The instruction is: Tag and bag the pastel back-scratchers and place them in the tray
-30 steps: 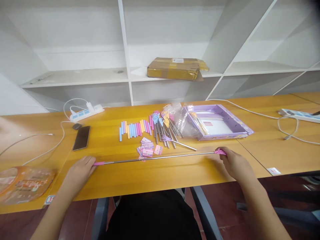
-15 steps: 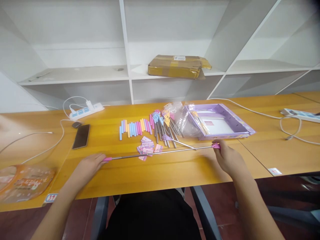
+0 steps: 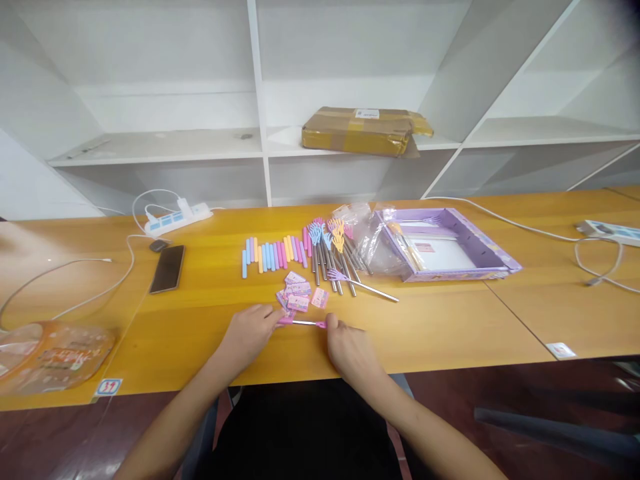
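A pink telescopic back scratcher (image 3: pixel 305 323) with a short length of metal rod showing spans my two hands. My left hand (image 3: pixel 255 331) is closed around its pink handle; my right hand (image 3: pixel 349 343) grips the pink head, which is mostly hidden by the fingers. Just beyond them lie small printed cards (image 3: pixel 299 303) in a loose pile. Farther back, coloured handle sleeves (image 3: pixel 273 256) lie in a row. Beside these is a heap of back scratchers (image 3: pixel 330 250) with blue, yellow and pink claw heads. One purple-headed back scratcher (image 3: pixel 370 289) lies apart at the heap's front.
A purple tray box (image 3: pixel 493 267) and clear plastic bags (image 3: pixel 363 240) are right of the heap. A phone (image 3: pixel 167 269), a power strip (image 3: pixel 180 219) and an orange bag (image 3: pixel 65 357) are on the left. A cardboard box (image 3: pixel 360 130) rests on the shelf.
My hands have moved inward toward each other, and the long extended rod of the back scratcher has collapsed to a short length. Both hands keep hold of its ends.
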`<act>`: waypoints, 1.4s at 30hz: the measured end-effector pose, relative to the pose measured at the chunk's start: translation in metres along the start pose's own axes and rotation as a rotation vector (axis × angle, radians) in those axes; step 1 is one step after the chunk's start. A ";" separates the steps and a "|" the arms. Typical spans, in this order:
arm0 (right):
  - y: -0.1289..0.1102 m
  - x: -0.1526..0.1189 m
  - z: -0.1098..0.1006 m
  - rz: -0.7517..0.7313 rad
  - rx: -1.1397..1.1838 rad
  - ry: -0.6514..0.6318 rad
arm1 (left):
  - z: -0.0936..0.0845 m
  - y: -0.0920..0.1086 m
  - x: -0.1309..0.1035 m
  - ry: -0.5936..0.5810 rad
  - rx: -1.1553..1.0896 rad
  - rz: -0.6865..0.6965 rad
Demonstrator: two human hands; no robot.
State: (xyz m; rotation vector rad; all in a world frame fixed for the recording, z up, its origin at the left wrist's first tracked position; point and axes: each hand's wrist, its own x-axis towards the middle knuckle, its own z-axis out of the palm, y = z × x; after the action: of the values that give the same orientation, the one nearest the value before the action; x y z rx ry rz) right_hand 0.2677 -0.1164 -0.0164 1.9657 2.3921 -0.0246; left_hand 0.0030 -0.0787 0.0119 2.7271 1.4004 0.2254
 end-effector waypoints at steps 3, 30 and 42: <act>-0.005 0.000 0.004 -0.079 0.039 -0.015 | -0.009 -0.006 -0.005 -0.044 0.037 0.007; 0.024 0.006 -0.002 -0.476 0.236 0.355 | 0.022 0.017 -0.009 0.001 0.150 0.043; 0.047 0.012 -0.005 -0.599 0.345 0.494 | 0.001 0.009 0.007 -0.237 0.128 -0.228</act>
State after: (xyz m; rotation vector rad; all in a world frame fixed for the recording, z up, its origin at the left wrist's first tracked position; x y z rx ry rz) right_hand 0.3114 -0.0953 -0.0114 1.3817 3.4266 0.0340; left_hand 0.0147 -0.0785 0.0125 2.5510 1.6846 -0.2004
